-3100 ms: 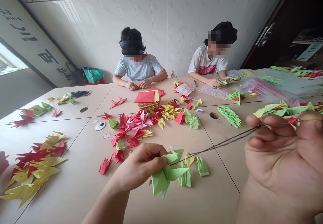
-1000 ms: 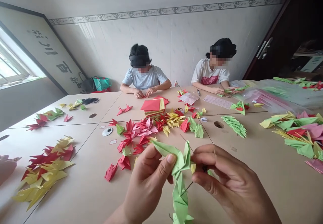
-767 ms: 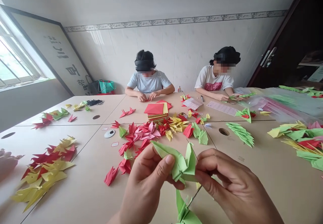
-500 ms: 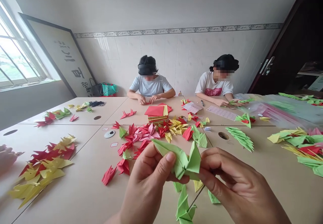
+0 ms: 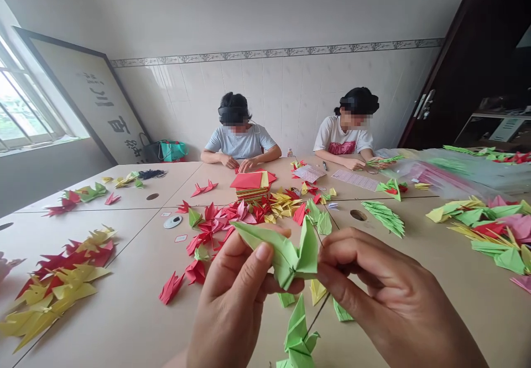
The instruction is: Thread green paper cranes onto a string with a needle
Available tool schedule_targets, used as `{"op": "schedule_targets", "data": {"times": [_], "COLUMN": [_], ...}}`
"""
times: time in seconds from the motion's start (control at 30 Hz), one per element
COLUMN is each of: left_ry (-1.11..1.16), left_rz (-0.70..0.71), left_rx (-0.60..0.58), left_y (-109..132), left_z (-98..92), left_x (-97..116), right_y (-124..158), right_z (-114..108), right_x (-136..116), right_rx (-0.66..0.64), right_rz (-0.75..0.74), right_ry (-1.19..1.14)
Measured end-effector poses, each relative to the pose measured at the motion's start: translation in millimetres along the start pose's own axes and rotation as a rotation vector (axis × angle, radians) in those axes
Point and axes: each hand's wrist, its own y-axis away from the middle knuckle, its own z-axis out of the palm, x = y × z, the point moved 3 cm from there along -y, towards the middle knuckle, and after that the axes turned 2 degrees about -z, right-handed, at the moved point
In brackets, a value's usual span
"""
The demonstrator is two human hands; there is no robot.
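Observation:
A green folded paper crane (image 5: 286,254) is pinched between the thumb and fingers of my left hand (image 5: 244,285). At the crane's right side, my right hand (image 5: 360,279) has its thumb and index finger pressed together on a thin dark thread (image 5: 321,239). Below the hands, another green paper crane (image 5: 299,337) has a dark thread running up from it. Behind my left hand lies a pile of red and pink folded pieces (image 5: 224,217), with yellow folded pieces (image 5: 286,205) beside it.
A stack of red and yellow paper (image 5: 251,185) stands mid-table. Yellow and red cranes (image 5: 62,285) lie at left, green folded strips (image 5: 384,217) and mixed cranes (image 5: 493,224) at right. Two people (image 5: 240,141) (image 5: 346,133) sit across the table, working with their hands. Plastic bags (image 5: 456,171) lie at far right.
The view has shifted slightly to the right, so the table items appear further left. Both hands keep nearly the same pose around the green crane. More of the thread shows by my right fingertips.

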Motion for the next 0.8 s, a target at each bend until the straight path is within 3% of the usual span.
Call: {"op": "schedule_targets", "data": {"times": [0.2, 0.5, 0.8], "left_ry": [-0.032, -0.088, -0.097], "left_rz": [0.051, 0.045, 0.106], "left_rx": [0.005, -0.219, -0.142], "left_y": [2.9, 4.7, 6.2], "left_z": [0.3, 4.7, 2.5], "left_x": [-0.6, -1.1, 1.1], "right_y": [-0.1, 1.1, 1.3], "right_z": [-2.3, -6.0, -3.3], "right_x": [-2.2, -3.7, -6.5], "right_rx": [-0.002, 0.035, 0.018], "right_rz": [-0.005, -0.056, -0.060], "right_ry": [0.004, 0.035, 0.027]}}
